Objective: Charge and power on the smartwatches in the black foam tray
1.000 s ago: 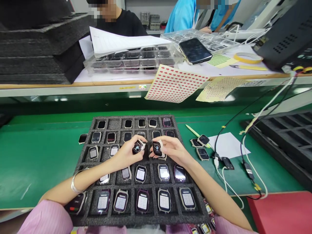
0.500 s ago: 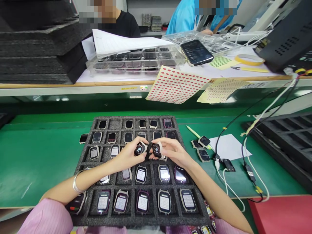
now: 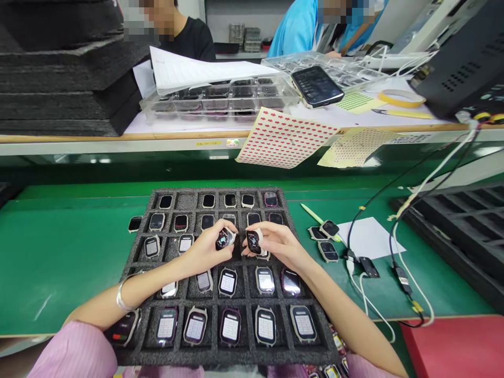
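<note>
My left hand [image 3: 212, 243] grips a smartwatch case [image 3: 224, 239] with a dark lit dial, its face tilted up. In my right hand [image 3: 277, 242] is a second smartwatch case [image 3: 253, 241], also strapless with a dark dial, held between thumb and fingers. Both hands hover side by side over the middle of a black foam tray [image 3: 246, 295]. Watch cases sit in many of its compartments; a nearby one [image 3: 228, 282] shows a white list on its screen. My hands and forearms hide some of the compartments.
Several loose watch cases [image 3: 328, 251] lie right of the tray beside a green pen [image 3: 312, 213] and white paper [image 3: 372, 237]. Cables [image 3: 401, 273] run down the right side. A shelf with a phone [image 3: 317, 85] crosses behind; two people are beyond it.
The watch case in my left hand has shifted slightly left and turned a little. My right hand and its watch case have barely moved.
</note>
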`<move>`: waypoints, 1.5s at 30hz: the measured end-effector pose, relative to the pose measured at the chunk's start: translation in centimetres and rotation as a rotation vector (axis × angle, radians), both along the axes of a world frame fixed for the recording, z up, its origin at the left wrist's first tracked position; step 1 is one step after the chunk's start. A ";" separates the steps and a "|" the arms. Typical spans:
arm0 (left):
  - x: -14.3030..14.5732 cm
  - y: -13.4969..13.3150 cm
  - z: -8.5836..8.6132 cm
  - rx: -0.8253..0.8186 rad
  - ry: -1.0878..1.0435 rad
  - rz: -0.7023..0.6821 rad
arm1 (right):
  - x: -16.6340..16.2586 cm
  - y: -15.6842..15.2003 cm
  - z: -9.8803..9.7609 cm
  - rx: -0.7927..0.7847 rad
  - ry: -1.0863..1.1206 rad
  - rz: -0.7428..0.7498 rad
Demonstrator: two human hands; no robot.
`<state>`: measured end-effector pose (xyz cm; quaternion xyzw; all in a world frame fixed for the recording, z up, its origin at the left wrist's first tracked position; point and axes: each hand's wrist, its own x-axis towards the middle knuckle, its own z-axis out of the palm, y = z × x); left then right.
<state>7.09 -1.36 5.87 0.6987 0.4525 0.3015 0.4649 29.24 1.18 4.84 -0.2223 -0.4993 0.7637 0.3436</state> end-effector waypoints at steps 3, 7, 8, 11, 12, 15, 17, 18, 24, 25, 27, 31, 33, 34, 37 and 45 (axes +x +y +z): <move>0.0 0.0 0.1 0.014 0.009 -0.006 | 0.1 -0.2 0.2 0.020 0.005 0.002; -0.1 -0.1 0.2 0.049 0.004 0.006 | 0.1 -0.3 0.4 0.026 0.025 -0.001; -0.1 -0.1 0.2 0.047 0.009 0.006 | 0.1 -0.3 0.4 0.022 0.025 -0.002; -0.1 -0.1 0.2 0.039 0.021 0.007 | 0.0 -0.4 0.5 0.001 0.005 -0.009; -0.1 -0.1 0.1 0.030 0.015 0.009 | 0.0 -0.4 0.5 -0.010 -0.002 -0.014; 0.0 0.1 -0.3 -0.070 -0.086 0.005 | -0.1 -0.4 0.6 -0.051 -0.019 -0.040; 0.0 0.3 -0.6 -0.191 -0.233 -0.005 | -0.1 -0.3 0.7 -0.093 -0.026 -0.061; 0.1 0.4 -0.7 -0.250 -0.313 -0.003 | -0.1 -0.2 0.6 -0.117 -0.028 -0.070; -0.1 1.0 -0.4 -0.406 -0.535 0.056 | -0.2 -0.1 0.3 -0.169 -0.032 -0.140; -0.1 1.1 -0.3 -0.413 -0.544 0.056 | -0.2 -0.2 0.3 -0.160 -0.041 -0.159; -0.1 1.1 -0.1 -0.415 -0.549 0.057 | -0.3 -0.2 0.2 -0.141 -0.057 -0.191; -0.1 1.1 -0.2 -0.400 -0.552 0.057 | -0.3 -0.4 0.0 -0.121 -0.055 -0.210; -0.1 1.1 -0.3 -0.411 -0.546 0.047 | -0.3 -0.4 -0.1 -0.119 -0.060 -0.222; -0.1 1.1 -0.3 -0.418 -0.540 0.043 | -0.3 -0.4 -0.1 -0.118 -0.063 -0.231; -0.1 1.1 -0.3 -0.426 -0.525 0.039 | -0.2 -0.4 -0.2 -0.112 -0.072 -0.258; -0.1 1.0 -0.5 -0.414 -0.500 0.027 | -0.3 -0.6 -0.6 -0.062 -0.114 -0.288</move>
